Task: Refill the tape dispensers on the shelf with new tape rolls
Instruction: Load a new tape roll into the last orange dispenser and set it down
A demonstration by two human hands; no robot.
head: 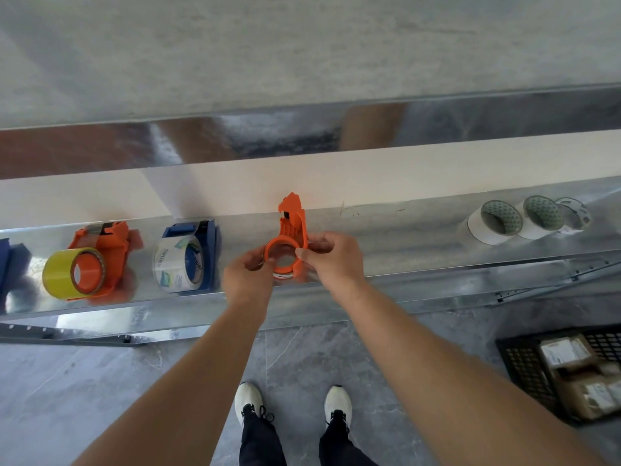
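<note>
While you are standing at the metal shelf (403, 230), both of your hands are working on an orange tape dispenser (291, 227) near its middle. Your left hand (250, 269) is curling its fingers around the left side of the round hub, and your right hand (331, 260) is pinching the hub's right edge. Whether a roll is sitting there is unclear. Three new tape rolls (496, 223) are lying well apart to your right. The shelf is looking slick, so a hard push risks sending the dispenser sliding away.

Storeroom; steel shelf (386, 237); parcel crate (515, 364)
</note>
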